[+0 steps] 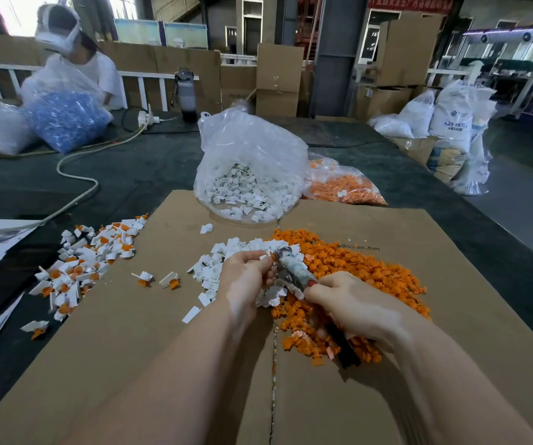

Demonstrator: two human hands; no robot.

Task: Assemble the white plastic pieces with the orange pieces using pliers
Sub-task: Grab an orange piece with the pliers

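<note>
My right hand (352, 303) grips the handles of tape-wrapped pliers (294, 269), whose jaws point up and left. My left hand (246, 274) pinches a small plastic piece at the jaws; the piece itself is mostly hidden by my fingers. Under my hands lie a pile of loose white pieces (226, 255) and, to its right, a larger pile of orange pieces (358, 271), both on a flat cardboard sheet (323, 396). A heap of joined white-and-orange pieces (88, 261) spreads over the sheet's left edge.
A clear bag of white pieces (246, 184) and a bag of orange pieces (345, 184) stand behind the cardboard. A hose (79, 178) curls over the dark table. A person (76, 59) with a bag of blue parts works far left. Papers lie at left.
</note>
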